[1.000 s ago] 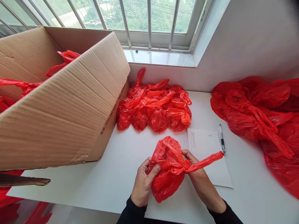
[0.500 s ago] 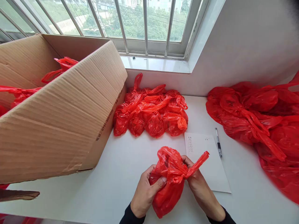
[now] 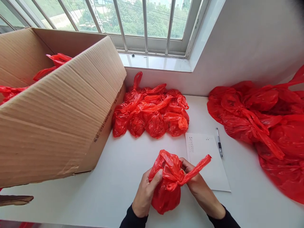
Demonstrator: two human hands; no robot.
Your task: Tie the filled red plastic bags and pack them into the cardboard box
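Observation:
A knotted red plastic bag [image 3: 166, 196] is held between both hands above the near part of the white table. My left hand [image 3: 145, 193] grips its left side, thumb across the front and the other fingers hidden behind. On the far right side, my right hand [image 3: 196, 177] has its fingers closed on the bag near the knot, with the fingertips partly hidden. The twisted tail of the bag sticks out to the right, over my right hand. What the bag contains cannot be made out.
A large cardboard box [image 3: 95, 85] with red bags inside stands at left. Several tied red bags [image 3: 152, 117] sit by the wall under the barred window. A written paper pad [image 3: 211, 164] and a pen [image 3: 219, 142] lie right of centre. A big red bag heap [image 3: 273, 126] fills the right.
The held bag has tilted, its knot turning lower and slightly left, and my left thumb has shifted up on it. The whole view has shifted slightly.

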